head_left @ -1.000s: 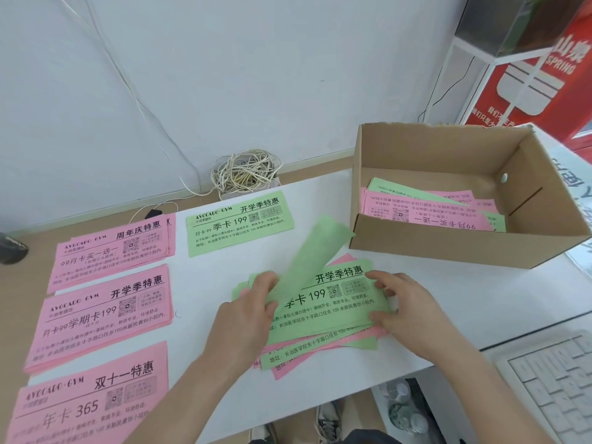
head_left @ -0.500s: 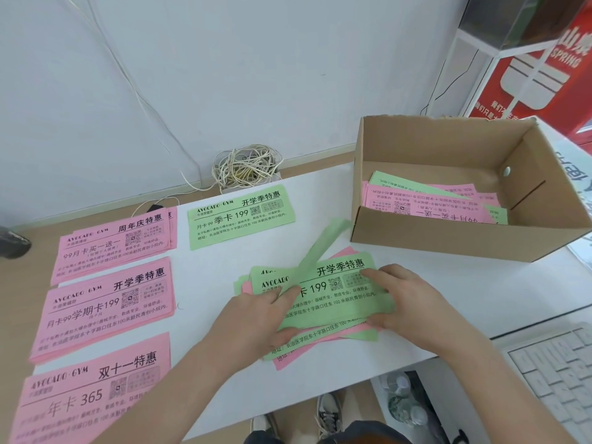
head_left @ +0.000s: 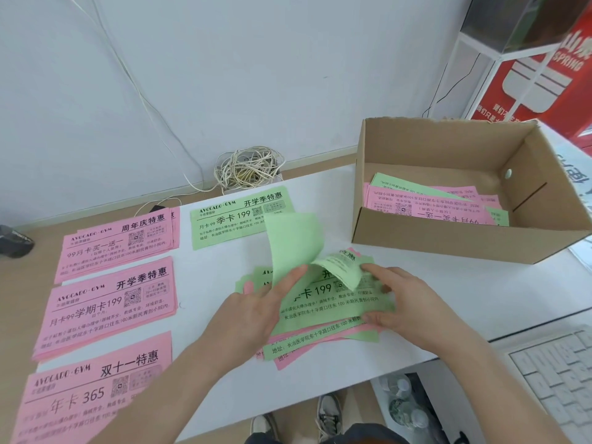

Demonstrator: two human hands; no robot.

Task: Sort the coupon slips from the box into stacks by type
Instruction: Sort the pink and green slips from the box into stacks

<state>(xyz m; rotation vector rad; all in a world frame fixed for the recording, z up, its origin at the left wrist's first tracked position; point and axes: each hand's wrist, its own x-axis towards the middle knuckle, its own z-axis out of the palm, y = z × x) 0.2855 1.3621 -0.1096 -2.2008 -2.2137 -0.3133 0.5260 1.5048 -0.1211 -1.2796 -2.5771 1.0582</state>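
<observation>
Pinching green slip (head_left: 294, 245), L hand (head_left: 253, 312) over white table (head_left: 217, 277) w/ pink stacks (head_left: 112, 302), box (head_left: 448, 238).

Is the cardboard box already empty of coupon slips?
No, the cardboard box holds pink and green coupon slips on its floor.

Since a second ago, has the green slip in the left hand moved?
Yes. The lifted green slip in the left hand has swung left, away from the cardboard box, toward the sorted green stack.
</observation>
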